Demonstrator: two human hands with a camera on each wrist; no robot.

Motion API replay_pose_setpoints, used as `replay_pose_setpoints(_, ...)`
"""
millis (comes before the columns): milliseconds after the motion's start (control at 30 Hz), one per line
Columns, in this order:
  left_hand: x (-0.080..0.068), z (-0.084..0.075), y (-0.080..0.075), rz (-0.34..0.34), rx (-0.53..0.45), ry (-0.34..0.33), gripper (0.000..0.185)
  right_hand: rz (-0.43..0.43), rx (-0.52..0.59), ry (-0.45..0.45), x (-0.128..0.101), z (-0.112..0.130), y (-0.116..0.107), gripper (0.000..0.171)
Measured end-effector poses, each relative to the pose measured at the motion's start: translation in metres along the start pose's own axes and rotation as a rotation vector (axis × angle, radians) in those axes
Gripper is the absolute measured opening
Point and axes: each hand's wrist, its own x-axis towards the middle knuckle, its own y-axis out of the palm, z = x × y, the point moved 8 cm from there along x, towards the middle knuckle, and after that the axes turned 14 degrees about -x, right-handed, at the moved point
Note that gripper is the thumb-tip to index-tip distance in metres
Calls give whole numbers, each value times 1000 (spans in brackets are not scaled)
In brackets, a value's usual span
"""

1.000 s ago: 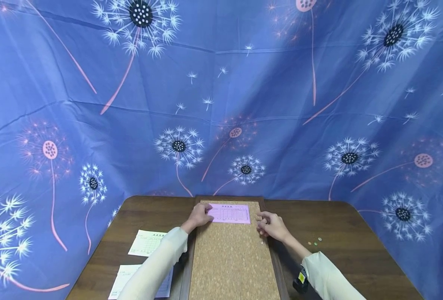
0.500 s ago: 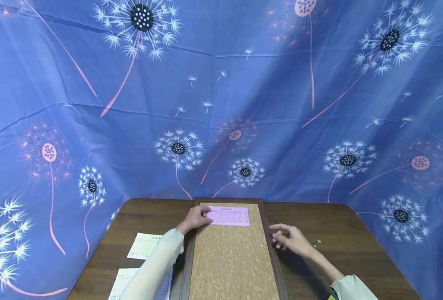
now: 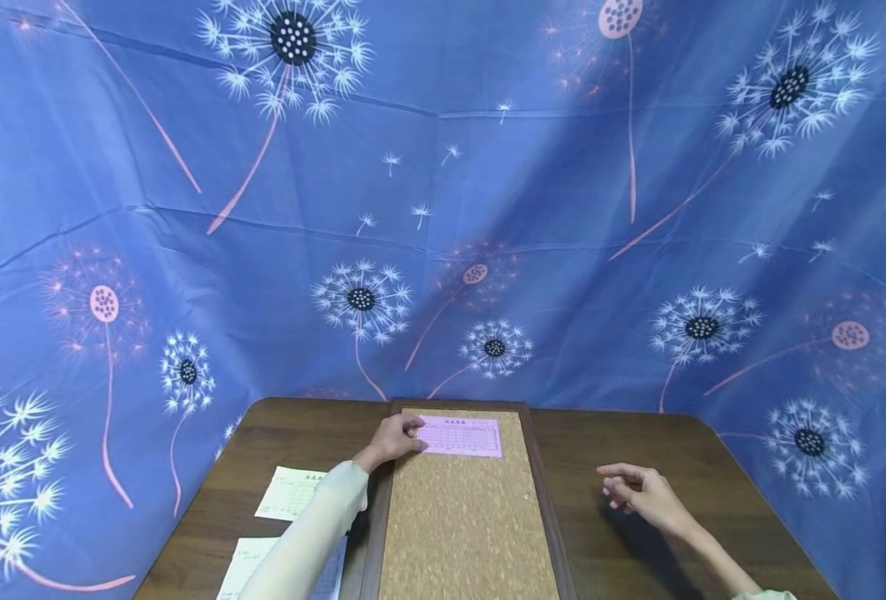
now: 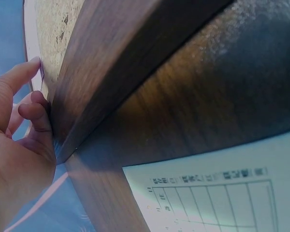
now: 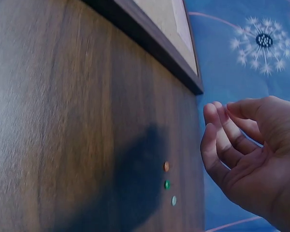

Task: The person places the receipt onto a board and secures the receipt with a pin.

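Observation:
A pink printed form [image 3: 461, 437] lies near the top of a cork board [image 3: 458, 525] in a dark wooden frame. My left hand [image 3: 393, 437] rests at the form's left edge, thumb and fingers on it. In the left wrist view, some fingers [image 4: 36, 113] of that hand bend at the frame's side. Right of the board, my right hand [image 3: 648, 496] is over the brown table, fingers loosely bent, with nothing visible in them. Below it in the right wrist view lie an orange disc [image 5: 166, 166], a green disc [image 5: 167, 184] and a pale disc [image 5: 174, 200].
Two printed paper sheets lie left of the board: a pale green form [image 3: 288, 492] and a white one [image 3: 247, 557] partly under my left sleeve. A tiny pale round piece [image 3: 526, 497] sits on the cork's right side. A blue dandelion-print cloth [image 3: 443, 183] hangs behind the table.
My right hand has moved from the board's right edge out to the right, over the table where the small discs lie. The left hand stays at the pink form.

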Motion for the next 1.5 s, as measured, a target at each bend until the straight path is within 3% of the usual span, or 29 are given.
replay_pose_setpoints(367, -1, 0, 3, 3, 5, -1, 42, -45, -125, 140, -9, -25, -11, 26)
replay_pose_setpoints(633, -2, -6, -1, -18, -24, 17, 42, -101, -150, 299, -14, -42, -26, 27)
replay_pose_setpoints(900, -2, -4, 0, -11, -10, 14, 41, -11, -140, 258, -25, -52, -16, 30)
replay_pose_setpoints(1033, -2, -2, 0, -11, -14, 9, 41, -10, -183, 238, -25, -51, -9, 27)
replay_pose_setpoints(1300, -3, -5, 0, 2, -8, 19, 41, -75, -264, 376, -23, -58, -2, 24)
replay_pose_setpoints(1500, -2, -7, 0, 4, -2, 19, 42, -93, -286, 418, -20, -61, 2, 20)
